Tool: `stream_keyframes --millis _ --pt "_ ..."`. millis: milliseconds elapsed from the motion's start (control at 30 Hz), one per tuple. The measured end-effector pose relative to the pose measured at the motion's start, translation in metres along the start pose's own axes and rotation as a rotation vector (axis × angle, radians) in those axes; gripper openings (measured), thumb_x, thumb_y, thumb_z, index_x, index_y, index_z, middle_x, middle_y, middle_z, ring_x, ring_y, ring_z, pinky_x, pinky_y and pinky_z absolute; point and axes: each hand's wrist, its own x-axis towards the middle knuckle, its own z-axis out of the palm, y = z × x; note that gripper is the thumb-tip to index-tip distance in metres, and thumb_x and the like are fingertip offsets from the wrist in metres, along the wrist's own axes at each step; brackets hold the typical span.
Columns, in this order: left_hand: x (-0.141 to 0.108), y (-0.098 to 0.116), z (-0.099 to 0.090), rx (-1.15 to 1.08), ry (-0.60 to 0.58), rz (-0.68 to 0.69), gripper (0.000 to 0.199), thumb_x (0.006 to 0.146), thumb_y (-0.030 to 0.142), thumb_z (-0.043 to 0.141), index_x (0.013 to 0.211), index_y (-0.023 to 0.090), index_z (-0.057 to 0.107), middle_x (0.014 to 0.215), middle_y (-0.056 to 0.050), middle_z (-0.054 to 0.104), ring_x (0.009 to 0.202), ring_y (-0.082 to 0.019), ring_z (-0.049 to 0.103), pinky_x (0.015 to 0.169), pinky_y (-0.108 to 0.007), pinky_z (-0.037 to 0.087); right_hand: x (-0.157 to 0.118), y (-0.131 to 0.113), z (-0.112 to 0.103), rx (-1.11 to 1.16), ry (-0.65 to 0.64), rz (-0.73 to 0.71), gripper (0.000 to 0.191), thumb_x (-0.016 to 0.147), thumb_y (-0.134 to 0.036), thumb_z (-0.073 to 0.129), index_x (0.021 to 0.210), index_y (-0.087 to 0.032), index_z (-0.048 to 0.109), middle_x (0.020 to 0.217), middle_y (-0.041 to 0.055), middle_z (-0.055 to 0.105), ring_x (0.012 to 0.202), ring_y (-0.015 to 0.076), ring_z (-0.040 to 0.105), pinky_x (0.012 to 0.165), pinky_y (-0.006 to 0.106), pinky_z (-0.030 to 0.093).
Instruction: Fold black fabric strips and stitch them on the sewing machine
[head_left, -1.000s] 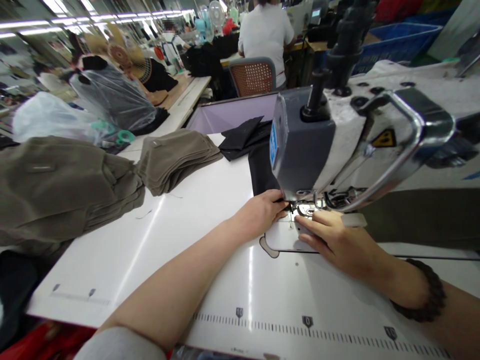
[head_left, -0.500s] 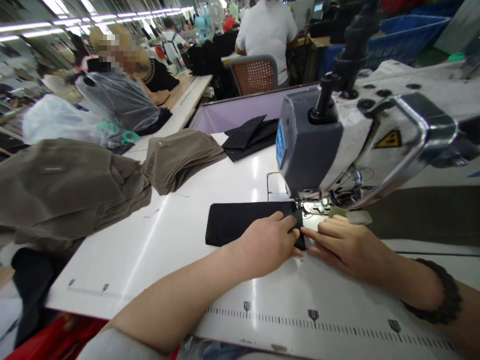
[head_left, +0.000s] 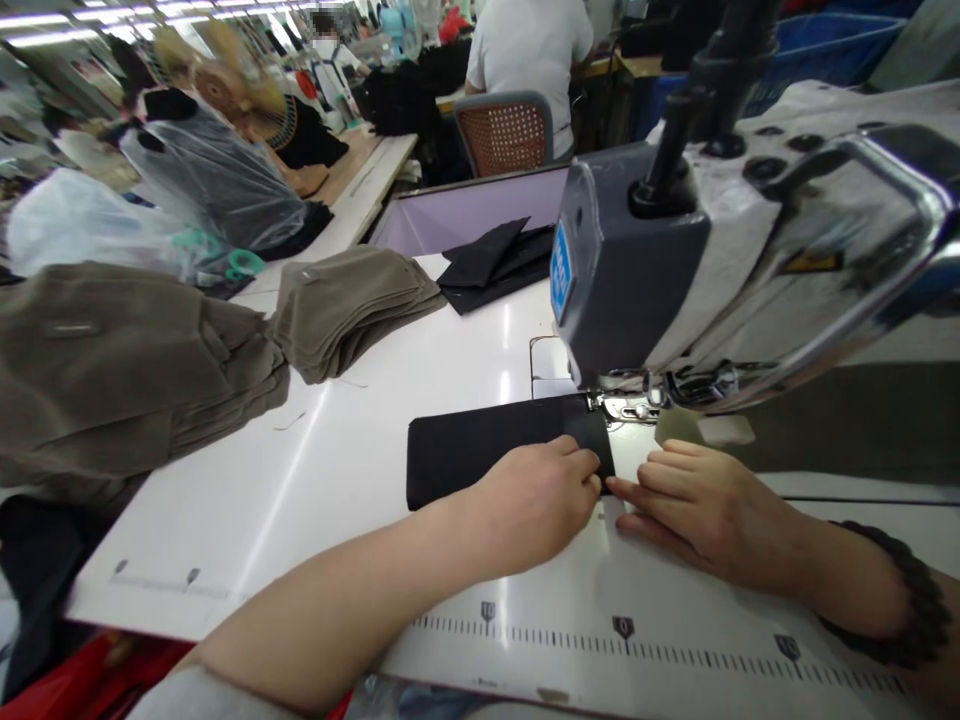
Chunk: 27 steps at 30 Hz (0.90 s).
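Observation:
A folded black fabric piece (head_left: 480, 445) lies flat on the white sewing table, its upper right corner at the needle area of the sewing machine (head_left: 630, 280). My left hand (head_left: 544, 500) rests on the right part of the fabric, fingers curled and gripping it near its lower right corner; the thumb is mostly hidden. My right hand (head_left: 694, 505) lies just to the right, index finger stretched out with its tip at the fabric's right edge. Its thumb is apart below, and nothing shows in its grasp. Beside the metal presser foot (head_left: 634, 408), the stitch area is partly covered by the machine head.
Stacked brown fabric pieces (head_left: 352, 300) and a larger brown pile (head_left: 112, 360) lie at the left. Black folded pieces (head_left: 495, 265) sit at the back edge. A printed ruler (head_left: 555, 637) runs along the front. Beyond are a chair (head_left: 506, 135) and a seated person (head_left: 525, 60).
The black fabric has turned slightly, its left end coming nearer to me. My left hand has moved slightly down with it. The camera view has shifted a little.

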Motion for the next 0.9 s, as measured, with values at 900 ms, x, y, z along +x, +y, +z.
stream_keyframes --millis 900 --pt "0.015 -0.036 0.017 0.062 0.246 -0.136 0.017 0.085 0.013 0.047 0.099 0.01 0.056 0.101 -0.009 0.056 0.102 -0.019 0.051 0.086 -0.029 0.047 0.003 0.009 0.008 -0.088 -0.02 0.272 0.025 0.086 -0.029 0.046 0.098 -0.012 0.061 0.068 0.0046 0.059 0.066 0.0175 0.054 0.062 0.03 0.04"
